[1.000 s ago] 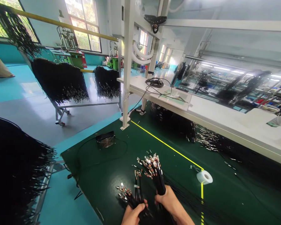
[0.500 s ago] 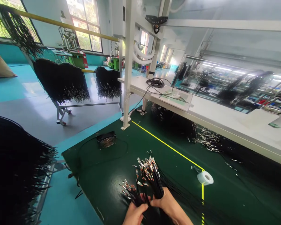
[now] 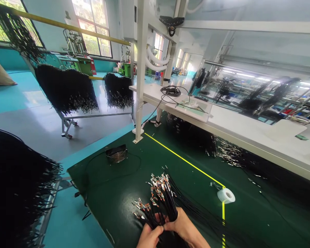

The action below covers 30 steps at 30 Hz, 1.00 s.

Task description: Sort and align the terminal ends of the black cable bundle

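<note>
My right hand [image 3: 183,225] is wrapped round a thick bundle of black cables [image 3: 167,199], whose ends carry metal terminals with orange-red bits. A smaller bunch of black cables [image 3: 147,215] with similar ends is gripped in my left hand [image 3: 151,236]. Both hands are closed and meet at the thumbs, low over the green tabletop [image 3: 111,196]. A few cables lie between the two bunches. The lower lengths of the cables are partly hidden by my hands, and others trail to the right across the table.
A roll of clear tape [image 3: 226,195] lies on a yellow line at the right. A small fan [image 3: 116,154] sits near the far left table edge. Above the back of the table runs a white shelf [image 3: 229,119], with more cables beneath it. Cable-hung racks [image 3: 67,88] stand at the left.
The cable ends between the two bunches have shifted slightly toward the right-hand bundle. Both hands keep their grip in nearly the same place.
</note>
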Available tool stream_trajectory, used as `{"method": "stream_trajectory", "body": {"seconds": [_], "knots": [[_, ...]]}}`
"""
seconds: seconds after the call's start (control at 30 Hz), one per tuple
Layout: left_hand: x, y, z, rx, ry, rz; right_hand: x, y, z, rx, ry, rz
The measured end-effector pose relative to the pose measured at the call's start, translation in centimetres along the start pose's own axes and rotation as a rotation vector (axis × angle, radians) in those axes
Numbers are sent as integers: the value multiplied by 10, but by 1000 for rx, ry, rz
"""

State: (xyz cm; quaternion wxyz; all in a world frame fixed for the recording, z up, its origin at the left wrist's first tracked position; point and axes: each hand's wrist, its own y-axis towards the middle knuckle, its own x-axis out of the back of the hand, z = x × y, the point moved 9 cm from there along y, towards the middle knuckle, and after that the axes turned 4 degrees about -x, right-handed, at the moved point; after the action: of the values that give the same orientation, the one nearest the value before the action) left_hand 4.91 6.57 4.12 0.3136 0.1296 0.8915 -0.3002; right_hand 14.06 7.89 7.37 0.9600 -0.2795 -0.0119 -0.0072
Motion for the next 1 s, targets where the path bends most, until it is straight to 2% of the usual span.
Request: {"method": "stream_trajectory", "body": {"seconds": [0.1,0.2,0.27,0.37,0.5,0.6,0.7,1.0], "knots": [[10,0,4,-2,17,-59,8,-3,2,-16,14,-24],[23,-1,9,1,22,-141,29,-5,3,-46,-20,-159],[27,-2,12,16,24,-155,41,-6,2,-74,-39,-238],[30,-3,18,55,30,-144,46,-6,3,-94,-19,-264],[30,-2,22,71,18,-133,32,-6,5,-100,-66,-178],[19,0,20,71,13,-53,15,-8,5,-109,-61,-46],[7,1,18,86,15,5,6,-12,8,-90,-48,32],[15,1,13,75,87,-113,-10,-14,13,-2,-58,120]]}}
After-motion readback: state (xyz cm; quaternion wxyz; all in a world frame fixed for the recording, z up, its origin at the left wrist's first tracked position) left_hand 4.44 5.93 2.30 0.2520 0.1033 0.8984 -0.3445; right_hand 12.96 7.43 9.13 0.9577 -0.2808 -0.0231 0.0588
